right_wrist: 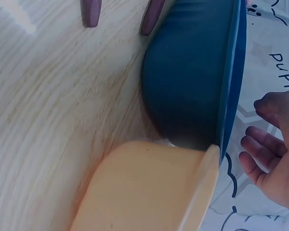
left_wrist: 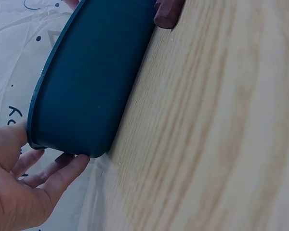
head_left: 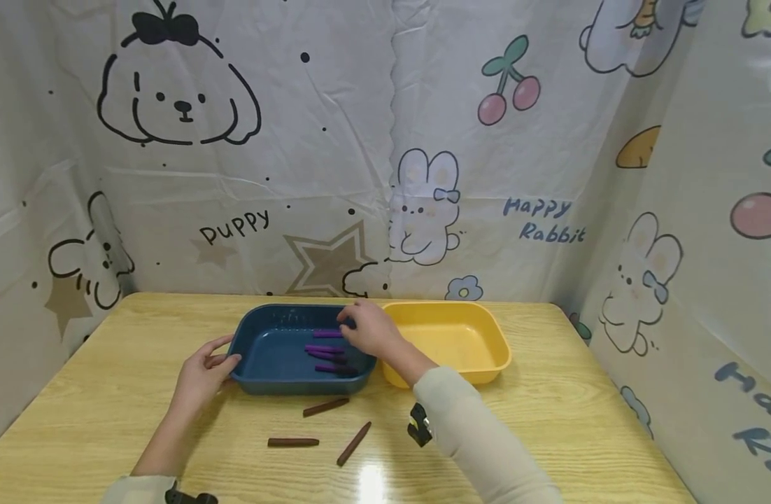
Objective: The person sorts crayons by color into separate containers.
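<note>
A dark blue tray (head_left: 300,387) stands on the table, with several purple crayons (head_left: 327,349) lying in its right half. My left hand (head_left: 201,371) grips the tray's left end, thumb at the rim and fingertips against the outer wall (left_wrist: 70,125). Above the tray's right end is my right hand (head_left: 373,329). In the right wrist view the fingers of that hand (right_wrist: 274,149) are loosely bent, and nothing shows between them. Three brown crayons lie on the table in front: one near the tray (head_left: 325,407), one flat at left (head_left: 293,442) and one slanted (head_left: 354,444).
A yellow tray (head_left: 500,343) stands directly right of the blue one, their rims meeting. The wooden table (head_left: 549,420) reaches a printed cloth (head_left: 335,175) hung behind and at both sides.
</note>
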The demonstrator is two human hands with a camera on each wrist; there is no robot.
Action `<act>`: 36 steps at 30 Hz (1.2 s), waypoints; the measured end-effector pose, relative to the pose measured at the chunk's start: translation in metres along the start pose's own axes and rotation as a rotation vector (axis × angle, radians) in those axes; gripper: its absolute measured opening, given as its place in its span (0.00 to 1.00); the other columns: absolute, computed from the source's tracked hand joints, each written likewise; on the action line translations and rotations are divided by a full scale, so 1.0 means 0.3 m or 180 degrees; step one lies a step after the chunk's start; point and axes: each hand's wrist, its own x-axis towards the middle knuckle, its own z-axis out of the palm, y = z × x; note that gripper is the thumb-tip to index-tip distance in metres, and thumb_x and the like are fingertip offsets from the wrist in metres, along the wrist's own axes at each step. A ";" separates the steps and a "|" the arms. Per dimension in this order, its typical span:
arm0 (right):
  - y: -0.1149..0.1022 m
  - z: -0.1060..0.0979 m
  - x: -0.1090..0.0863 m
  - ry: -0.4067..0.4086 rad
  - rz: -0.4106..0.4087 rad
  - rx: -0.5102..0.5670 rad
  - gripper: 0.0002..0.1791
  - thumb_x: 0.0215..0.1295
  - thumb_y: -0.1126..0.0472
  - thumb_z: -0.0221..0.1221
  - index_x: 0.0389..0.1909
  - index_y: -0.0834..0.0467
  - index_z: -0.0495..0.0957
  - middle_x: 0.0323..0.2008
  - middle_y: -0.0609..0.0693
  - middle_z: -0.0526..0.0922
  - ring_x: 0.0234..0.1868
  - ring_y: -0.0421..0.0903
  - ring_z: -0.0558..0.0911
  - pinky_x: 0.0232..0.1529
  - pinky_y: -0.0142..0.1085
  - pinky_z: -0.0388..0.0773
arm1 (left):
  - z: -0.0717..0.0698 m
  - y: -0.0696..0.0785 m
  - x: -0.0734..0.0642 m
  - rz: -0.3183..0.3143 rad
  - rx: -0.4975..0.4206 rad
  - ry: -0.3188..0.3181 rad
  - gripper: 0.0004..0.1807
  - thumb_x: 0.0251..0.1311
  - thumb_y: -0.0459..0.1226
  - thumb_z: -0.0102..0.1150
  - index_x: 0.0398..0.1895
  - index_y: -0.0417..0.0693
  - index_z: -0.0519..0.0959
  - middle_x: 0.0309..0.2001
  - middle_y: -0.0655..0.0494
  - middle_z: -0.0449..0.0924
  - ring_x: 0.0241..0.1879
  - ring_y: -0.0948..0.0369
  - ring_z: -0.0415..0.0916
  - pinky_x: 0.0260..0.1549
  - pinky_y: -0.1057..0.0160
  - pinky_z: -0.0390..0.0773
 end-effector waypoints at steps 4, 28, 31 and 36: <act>0.012 -0.021 -0.015 -0.0013 0.0011 0.0171 0.12 0.64 0.57 0.57 0.46 0.56 0.82 0.47 0.53 0.79 0.51 0.50 0.77 0.55 0.41 0.75 | 0.002 -0.006 0.001 -0.0022 0.0006 0.0002 0.31 0.66 0.42 0.51 0.69 0.42 0.58 0.57 0.30 0.70 0.37 0.69 0.80 0.38 0.65 0.83; 0.185 -0.118 -0.113 0.0391 0.0464 0.1055 0.14 0.60 0.58 0.62 0.45 0.58 0.81 0.44 0.56 0.81 0.37 0.46 0.77 0.39 0.36 0.77 | 0.007 0.008 -0.007 -0.0023 -0.0011 0.0026 0.31 0.66 0.41 0.52 0.69 0.40 0.59 0.54 0.31 0.73 0.35 0.66 0.82 0.38 0.63 0.83; 0.216 -0.133 -0.134 0.0404 0.0628 0.1116 0.15 0.60 0.58 0.62 0.47 0.58 0.80 0.45 0.57 0.81 0.38 0.47 0.76 0.39 0.37 0.77 | 0.009 0.012 -0.010 -0.0019 -0.0017 0.0021 0.31 0.66 0.40 0.52 0.69 0.39 0.59 0.54 0.29 0.72 0.35 0.64 0.82 0.37 0.62 0.83; 0.278 -0.155 -0.178 0.0461 0.0838 0.1152 0.16 0.61 0.57 0.60 0.49 0.58 0.79 0.45 0.57 0.79 0.38 0.46 0.75 0.34 0.35 0.75 | 0.008 0.010 -0.005 -0.0017 0.0007 0.0051 0.30 0.66 0.39 0.52 0.68 0.39 0.59 0.55 0.29 0.71 0.33 0.64 0.83 0.36 0.62 0.83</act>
